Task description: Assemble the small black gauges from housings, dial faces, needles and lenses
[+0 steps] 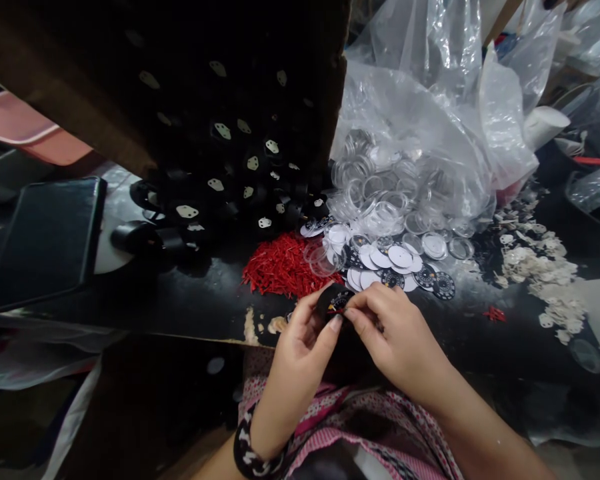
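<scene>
My left hand [307, 337] is closed around a small round black case [325, 301], holding it tilted above the table's front edge. Inside the case shows a black dial [341, 300] with pale markings. My right hand [387, 327] pinches at the case's near rim, where a thin red piece [336, 311] shows by the fingertips; the fingers partly hide it. Just beyond the hands lie a heap of thin red plastic pieces [285, 267] and a spread of printed discs [400, 257], some white side up, some black dial side up.
Clear round covers [380, 193] spill from a plastic bag [410, 100] at the back. A large dark box [230, 80] of black cases with pale plates stands at back left. Small off-white parts [555, 273] lie at right, a dark tablet-like slab [45, 233] at left.
</scene>
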Demonstrator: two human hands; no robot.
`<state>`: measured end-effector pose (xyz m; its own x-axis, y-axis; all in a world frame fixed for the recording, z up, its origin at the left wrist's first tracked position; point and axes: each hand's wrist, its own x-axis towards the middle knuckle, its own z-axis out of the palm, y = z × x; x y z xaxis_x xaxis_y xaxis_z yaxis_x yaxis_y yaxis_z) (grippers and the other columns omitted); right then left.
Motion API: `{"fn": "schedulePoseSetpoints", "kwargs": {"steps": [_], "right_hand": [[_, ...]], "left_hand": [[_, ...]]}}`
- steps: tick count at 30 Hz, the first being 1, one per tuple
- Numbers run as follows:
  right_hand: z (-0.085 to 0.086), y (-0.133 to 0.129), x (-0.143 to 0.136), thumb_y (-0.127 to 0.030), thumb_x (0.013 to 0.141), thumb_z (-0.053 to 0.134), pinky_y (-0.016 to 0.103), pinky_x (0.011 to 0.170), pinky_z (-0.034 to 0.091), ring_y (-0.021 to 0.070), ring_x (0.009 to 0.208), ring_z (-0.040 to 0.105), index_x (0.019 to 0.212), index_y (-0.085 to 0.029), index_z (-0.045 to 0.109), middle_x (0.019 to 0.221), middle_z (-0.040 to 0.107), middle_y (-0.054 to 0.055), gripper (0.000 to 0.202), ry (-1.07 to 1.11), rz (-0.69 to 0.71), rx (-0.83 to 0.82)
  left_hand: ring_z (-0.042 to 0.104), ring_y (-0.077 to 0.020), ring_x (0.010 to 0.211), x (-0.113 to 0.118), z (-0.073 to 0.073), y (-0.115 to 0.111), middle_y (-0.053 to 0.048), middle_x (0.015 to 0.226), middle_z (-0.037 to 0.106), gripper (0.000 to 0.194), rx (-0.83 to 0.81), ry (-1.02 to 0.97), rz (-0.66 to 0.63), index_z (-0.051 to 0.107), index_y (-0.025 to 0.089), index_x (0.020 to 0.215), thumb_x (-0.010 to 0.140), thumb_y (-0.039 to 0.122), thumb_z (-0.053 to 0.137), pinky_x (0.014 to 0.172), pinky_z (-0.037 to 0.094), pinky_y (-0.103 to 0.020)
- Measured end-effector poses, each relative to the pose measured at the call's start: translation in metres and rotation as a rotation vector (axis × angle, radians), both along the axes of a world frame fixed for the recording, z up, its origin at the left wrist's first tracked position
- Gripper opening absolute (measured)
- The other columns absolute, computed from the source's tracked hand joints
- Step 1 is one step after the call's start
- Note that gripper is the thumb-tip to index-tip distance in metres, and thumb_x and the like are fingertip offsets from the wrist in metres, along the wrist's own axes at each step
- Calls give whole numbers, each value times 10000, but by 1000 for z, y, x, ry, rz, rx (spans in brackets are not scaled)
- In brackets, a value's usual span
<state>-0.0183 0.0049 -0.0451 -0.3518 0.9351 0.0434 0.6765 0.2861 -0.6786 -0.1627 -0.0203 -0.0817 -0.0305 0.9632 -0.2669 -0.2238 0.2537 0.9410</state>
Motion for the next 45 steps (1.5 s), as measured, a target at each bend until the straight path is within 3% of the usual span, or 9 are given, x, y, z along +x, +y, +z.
{"fn": "schedulePoseSetpoints", "kwargs": {"steps": [7, 15, 20, 24, 29, 32, 36, 41, 45], "right_hand": [[2, -7, 1, -97, 916, 540, 293, 711, 338, 158, 748, 517, 772, -183, 529, 770, 571, -4, 168, 106, 10, -56], [3, -15, -3, -99, 924, 521, 281, 680, 344, 143, 708, 503, 778, -186, 517, 747, 559, -16, 170, 138, -16, -32], [2, -8, 1, -144, 885, 605, 276, 629, 340, 132, 637, 496, 692, -190, 516, 671, 544, -35, 217, 110, -39, -62], [-1, -1, 4, -146, 905, 568, 310, 723, 378, 168, 771, 553, 899, -166, 610, 841, 621, 25, 48, 43, 42, 147], [-6, 7, -1, -139, 913, 494, 353, 744, 366, 203, 764, 558, 854, -146, 613, 806, 624, 53, 133, -231, 125, 347], [-8, 9, -7, -137, 873, 487, 334, 707, 370, 191, 709, 547, 798, -148, 599, 744, 606, 38, 136, -267, 118, 378], [-7, 8, -9, -137, 842, 578, 284, 682, 394, 154, 685, 563, 797, -160, 594, 737, 626, 2, 53, -182, -47, 184], [-4, 34, 33, -192, 841, 656, 213, 685, 442, 118, 703, 613, 817, -232, 668, 769, 667, -49, 49, -99, -147, 31], [-12, 88, 82, -239, 865, 634, 394, 860, 443, 269, 979, 606, 1125, -149, 621, 1146, 597, 146, 275, -207, -531, 154]], "left_hand": [[691, -118, 928, -3, -3, -6, 28, 1002, 720, 211, 131, 207, -20, 603, 249, 1065, 857, 212, 607, 830, 531, -196], [672, -112, 989, -15, 0, -12, 63, 1079, 709, 371, 213, 368, -80, 620, 329, 1158, 837, 142, 618, 884, 508, -192], [672, -141, 1027, -14, -6, -4, 11, 1122, 716, 283, -24, -20, -129, 638, 284, 1135, 854, 247, 649, 928, 509, -222], [644, -192, 1120, -13, -12, 3, -25, 1207, 695, 429, -177, -302, -169, 599, 283, 1244, 826, 287, 697, 983, 504, -292], [564, -259, 1249, -15, -8, 2, -35, 1310, 646, 441, -220, -91, -137, 627, 291, 1257, 830, 393, 666, 1080, 435, -390], [468, -287, 1338, -17, -10, -1, -11, 1300, 654, 345, -249, 96, -70, 731, 289, 1088, 755, 377, 736, 1123, 373, -388], [421, -293, 1371, -10, -21, -2, -10, 1291, 660, 357, -205, 130, -35, 749, 285, 1040, 693, 358, 789, 1152, 312, -387], [560, -304, 1249, 6, -27, 2, -41, 1349, 618, 493, -292, -101, 25, 655, 290, 1210, 770, 509, 692, 1022, 494, -430], [657, -299, 1107, 15, -27, 5, -70, 1248, 680, 497, -285, -298, 85, 663, 249, 1163, 725, 464, 752, 919, 577, -411]]}}
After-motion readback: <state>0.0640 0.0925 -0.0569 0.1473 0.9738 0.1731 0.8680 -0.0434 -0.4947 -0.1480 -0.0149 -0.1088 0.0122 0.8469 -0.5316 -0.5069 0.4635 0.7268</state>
